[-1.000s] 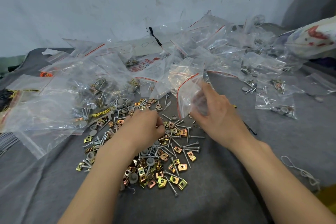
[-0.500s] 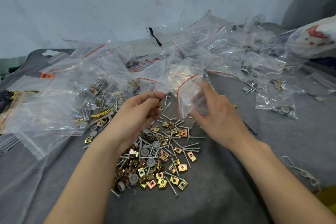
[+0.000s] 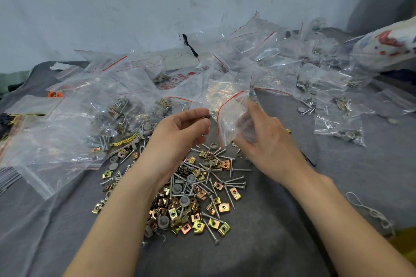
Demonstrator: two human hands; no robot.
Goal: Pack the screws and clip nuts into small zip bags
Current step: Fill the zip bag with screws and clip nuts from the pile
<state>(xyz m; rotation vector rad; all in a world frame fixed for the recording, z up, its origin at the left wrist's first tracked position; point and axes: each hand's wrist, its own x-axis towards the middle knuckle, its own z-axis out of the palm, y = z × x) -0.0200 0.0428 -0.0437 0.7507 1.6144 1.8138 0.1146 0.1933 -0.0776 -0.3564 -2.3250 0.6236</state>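
Note:
A loose heap of gold clip nuts (image 3: 198, 216), silver screws (image 3: 234, 183) and grey caps (image 3: 163, 221) lies on the grey cloth (image 3: 281, 243) in front of me. My right hand (image 3: 263, 144) holds a small clear zip bag (image 3: 229, 117) with a red seal line, its mouth facing left. My left hand (image 3: 180, 132) hovers above the heap, just left of that mouth. It pinches a small dark piece (image 3: 205, 117) between thumb and fingertips; what the piece is I cannot tell.
Many clear zip bags, some filled with hardware (image 3: 119, 114), are piled at the left and along the back by the wall (image 3: 157, 7). More filled bags (image 3: 342, 132) lie at the right. A white string (image 3: 369, 211) rests near the right edge.
My left hand rose from the heap with a small piece and moved up and right to the bag's mouth. My right hand kept the bag nearly still.

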